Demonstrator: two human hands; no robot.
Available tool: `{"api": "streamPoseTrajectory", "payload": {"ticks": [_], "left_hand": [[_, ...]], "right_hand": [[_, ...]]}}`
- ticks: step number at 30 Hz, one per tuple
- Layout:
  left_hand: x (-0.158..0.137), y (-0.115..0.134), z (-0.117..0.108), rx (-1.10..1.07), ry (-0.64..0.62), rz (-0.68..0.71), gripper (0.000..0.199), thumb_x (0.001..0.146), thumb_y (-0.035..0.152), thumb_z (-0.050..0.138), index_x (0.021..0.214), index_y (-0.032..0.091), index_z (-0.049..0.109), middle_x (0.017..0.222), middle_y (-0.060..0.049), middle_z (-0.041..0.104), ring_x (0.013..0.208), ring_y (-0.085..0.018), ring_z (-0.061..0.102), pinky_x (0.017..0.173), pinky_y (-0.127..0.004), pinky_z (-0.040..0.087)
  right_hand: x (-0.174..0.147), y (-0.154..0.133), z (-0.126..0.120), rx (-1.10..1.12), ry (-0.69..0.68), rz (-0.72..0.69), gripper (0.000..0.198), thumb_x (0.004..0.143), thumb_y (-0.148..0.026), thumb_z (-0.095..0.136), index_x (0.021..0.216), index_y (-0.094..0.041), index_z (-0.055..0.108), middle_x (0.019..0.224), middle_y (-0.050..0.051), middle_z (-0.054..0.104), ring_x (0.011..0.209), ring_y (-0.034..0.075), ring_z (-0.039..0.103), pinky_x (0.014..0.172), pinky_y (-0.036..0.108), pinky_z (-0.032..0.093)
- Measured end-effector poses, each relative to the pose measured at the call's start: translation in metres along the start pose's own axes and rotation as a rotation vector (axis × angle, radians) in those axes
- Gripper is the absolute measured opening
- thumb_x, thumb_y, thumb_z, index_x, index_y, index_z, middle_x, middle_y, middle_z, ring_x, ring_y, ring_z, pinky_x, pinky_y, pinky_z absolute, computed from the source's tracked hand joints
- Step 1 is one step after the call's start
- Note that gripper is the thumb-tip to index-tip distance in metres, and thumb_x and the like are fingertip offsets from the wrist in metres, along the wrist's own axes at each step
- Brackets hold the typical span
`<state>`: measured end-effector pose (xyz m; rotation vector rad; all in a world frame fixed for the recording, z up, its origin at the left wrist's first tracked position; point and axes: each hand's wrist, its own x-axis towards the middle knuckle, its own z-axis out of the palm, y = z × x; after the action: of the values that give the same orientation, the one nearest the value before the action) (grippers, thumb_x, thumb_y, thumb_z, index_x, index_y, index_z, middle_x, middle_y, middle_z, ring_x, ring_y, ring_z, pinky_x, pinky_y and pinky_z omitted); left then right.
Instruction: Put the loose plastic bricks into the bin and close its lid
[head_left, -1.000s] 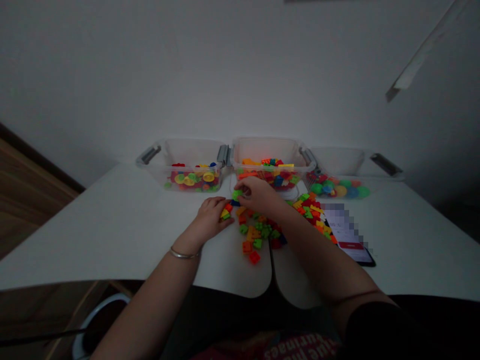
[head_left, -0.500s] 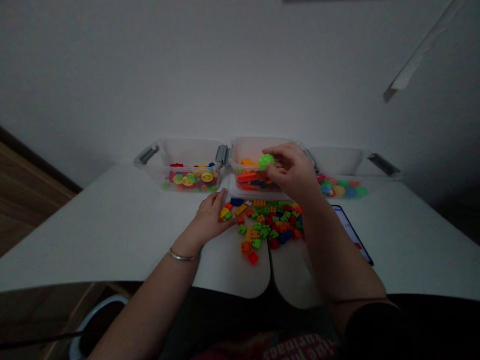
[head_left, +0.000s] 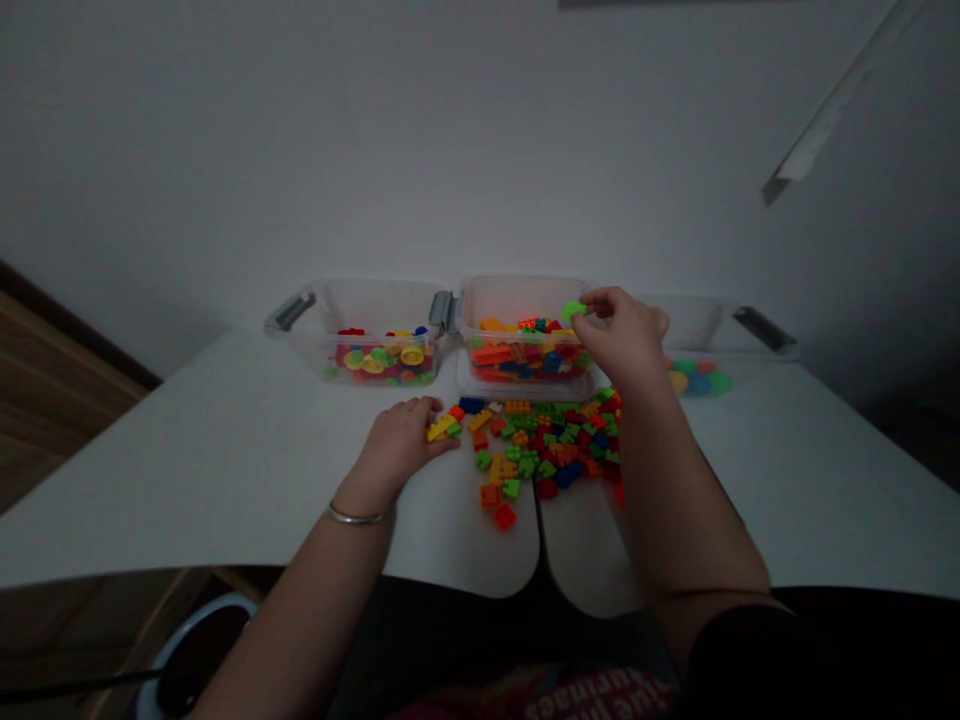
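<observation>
My right hand is raised over the right side of the middle clear box. Between thumb and fingertips it pinches a bright green round piece. Low on the table, my left hand has its thumb and fingers closed around a yellow toy brick. A small green brick lies right against that yellow one. Beside this hand spreads a pile of mixed toy bricks, whose right part is hidden by my right forearm. Orange, red and blue bricks fill the bottom of the middle box.
To the left stands a clear box with grey clips and colourful pieces inside. Another clear box on the right holds round coloured pieces, partly behind my right hand. The white table has a gap at its front edge below the pile.
My right hand has moved right with the green piece, from over the middle box towards its right edge. My left hand has shifted slightly left, fingers more curled, and the yellow brick moved with it.
</observation>
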<state>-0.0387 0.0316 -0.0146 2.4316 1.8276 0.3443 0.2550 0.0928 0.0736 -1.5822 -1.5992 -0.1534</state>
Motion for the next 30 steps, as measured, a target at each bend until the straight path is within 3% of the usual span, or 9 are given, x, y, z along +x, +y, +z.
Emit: {"api": "streamPoseTrajectory", "payload": {"ticks": [6, 12, 18, 21, 24, 26, 30], "left_hand": [[-0.001, 0.003, -0.003, -0.084, 0.009, -0.007, 0.034, 0.084, 0.038, 0.069, 0.112, 0.020, 0.063, 0.103, -0.009, 0.073, 0.091, -0.027, 0.068, 0.077, -0.035, 0.048], [-0.001, 0.005, -0.007, -0.110, -0.011, -0.020, 0.030, 0.084, 0.035, 0.068, 0.109, 0.019, 0.065, 0.103, -0.009, 0.072, 0.092, -0.027, 0.067, 0.077, -0.035, 0.048], [-0.001, 0.003, -0.006, -0.195, 0.045, -0.010, 0.032, 0.084, 0.038, 0.068, 0.110, 0.019, 0.064, 0.097, -0.008, 0.071, 0.088, -0.025, 0.066, 0.074, -0.034, 0.047], [0.000, 0.001, -0.005, -0.217, 0.072, -0.024, 0.034, 0.084, 0.040, 0.068, 0.111, 0.018, 0.064, 0.095, -0.008, 0.070, 0.086, -0.025, 0.064, 0.071, -0.034, 0.046], [0.001, 0.001, -0.005, -0.242, 0.092, -0.011, 0.030, 0.085, 0.041, 0.067, 0.105, 0.018, 0.064, 0.094, -0.008, 0.070, 0.085, -0.025, 0.064, 0.070, -0.033, 0.046], [0.001, 0.001, -0.005, -0.275, 0.107, -0.004, 0.029, 0.085, 0.041, 0.067, 0.103, 0.019, 0.065, 0.096, -0.008, 0.070, 0.084, -0.024, 0.064, 0.070, -0.033, 0.047], [0.000, 0.004, -0.004, -0.350, 0.158, -0.027, 0.038, 0.084, 0.044, 0.067, 0.111, 0.018, 0.062, 0.095, -0.008, 0.069, 0.083, -0.023, 0.064, 0.069, -0.033, 0.048]], "right_hand": [[-0.001, 0.000, 0.004, -0.132, -0.109, 0.036, 0.022, 0.084, -0.037, 0.057, 0.095, -0.021, 0.068, 0.093, 0.006, 0.074, 0.101, 0.029, 0.066, 0.117, 0.066, 0.008], [0.001, 0.001, 0.007, -0.138, -0.185, 0.051, 0.022, 0.085, -0.039, 0.056, 0.089, -0.023, 0.071, 0.095, 0.005, 0.076, 0.101, 0.029, 0.067, 0.118, 0.067, 0.005], [-0.001, 0.002, 0.007, -0.077, -0.070, -0.050, 0.021, 0.087, -0.035, 0.054, 0.093, -0.022, 0.068, 0.096, 0.005, 0.074, 0.093, 0.026, 0.066, 0.115, 0.068, 0.016], [-0.003, -0.006, 0.000, 0.024, 0.079, -0.153, 0.021, 0.087, -0.032, 0.052, 0.100, -0.022, 0.065, 0.102, 0.007, 0.072, 0.092, 0.024, 0.065, 0.111, 0.060, 0.032], [-0.008, -0.021, -0.013, 0.141, 0.171, -0.253, 0.022, 0.086, -0.029, 0.052, 0.104, -0.023, 0.063, 0.106, 0.008, 0.069, 0.092, 0.023, 0.063, 0.097, 0.048, 0.046], [-0.012, -0.033, -0.020, 0.197, 0.169, -0.287, 0.022, 0.087, -0.027, 0.051, 0.105, -0.023, 0.063, 0.107, 0.007, 0.068, 0.091, 0.022, 0.063, 0.092, 0.043, 0.049], [-0.025, -0.053, -0.019, 0.312, 0.031, -0.357, 0.020, 0.087, -0.024, 0.053, 0.103, -0.021, 0.064, 0.104, 0.008, 0.069, 0.090, 0.020, 0.063, 0.087, 0.037, 0.051]]}}
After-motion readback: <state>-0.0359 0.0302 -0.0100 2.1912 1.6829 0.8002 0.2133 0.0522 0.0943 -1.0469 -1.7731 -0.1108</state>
